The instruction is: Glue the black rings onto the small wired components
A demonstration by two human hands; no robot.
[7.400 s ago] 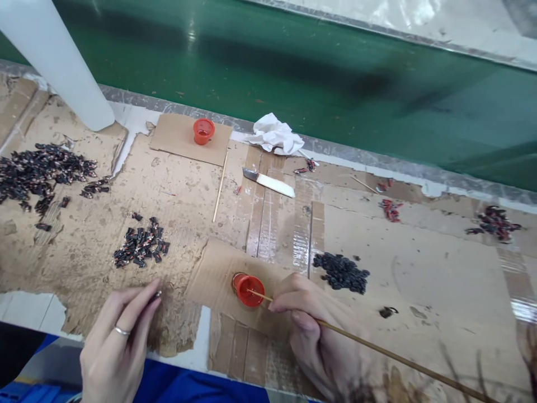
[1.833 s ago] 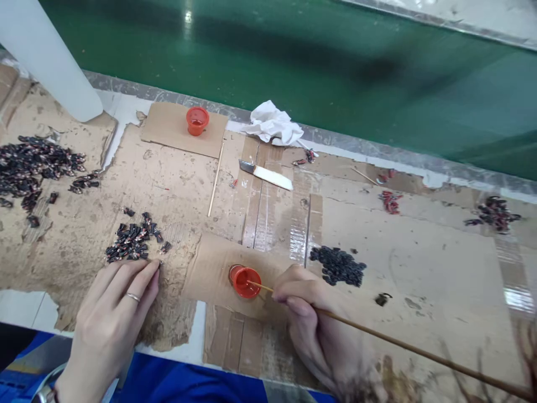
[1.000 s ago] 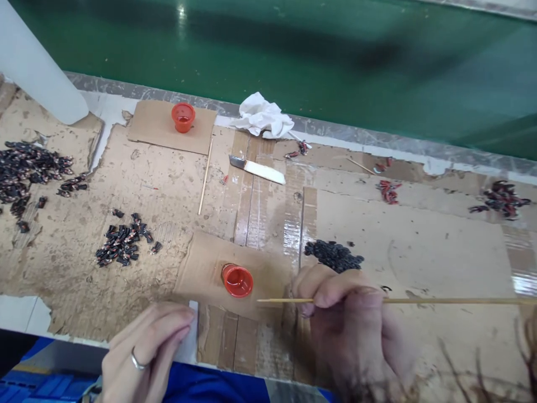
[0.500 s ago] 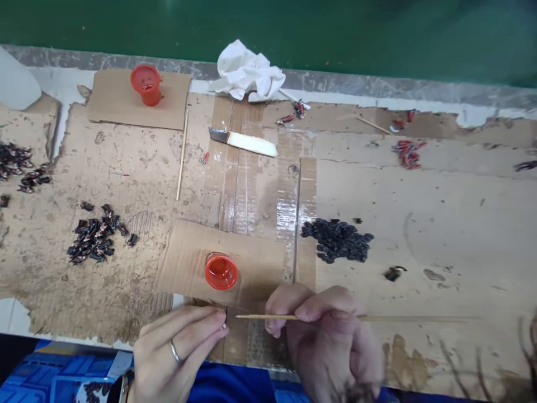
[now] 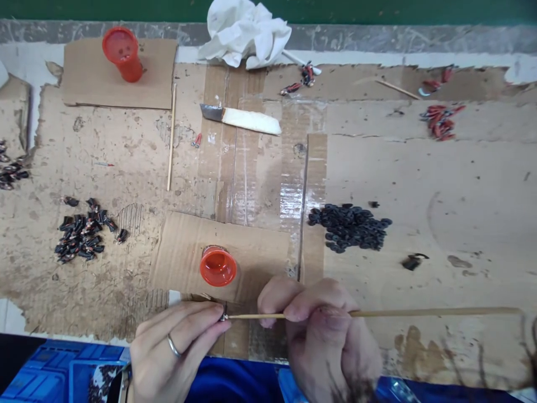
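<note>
My right hand [image 5: 323,336] is closed on a long thin wooden stick [image 5: 419,312] held level, tip pointing left. My left hand [image 5: 176,344], a ring on one finger, pinches a tiny dark part [image 5: 224,317] between fingertips, and the stick's tip touches that part. Both hands hover over the near edge of the cardboard-covered bench [image 5: 440,184]. Just beyond them a small red cup [image 5: 217,266] stands on a cardboard patch. A heap of small black parts [image 5: 348,226] lies to the right of the cup, a smaller pile of dark parts with red bits [image 5: 81,238] to the left.
A second red cup [image 5: 121,51] stands on cardboard at the far left. A crumpled white cloth [image 5: 245,31], a small knife [image 5: 241,117], another wooden stick [image 5: 170,137] and scattered red parts [image 5: 438,117] lie farther back. Blue crates [image 5: 62,375] show below the bench edge.
The stick has left the red cup and swung level. My left hand came away from the dark pile to the near edge, and the stick's tip now meets the part it pinches. The view has tilted down.
</note>
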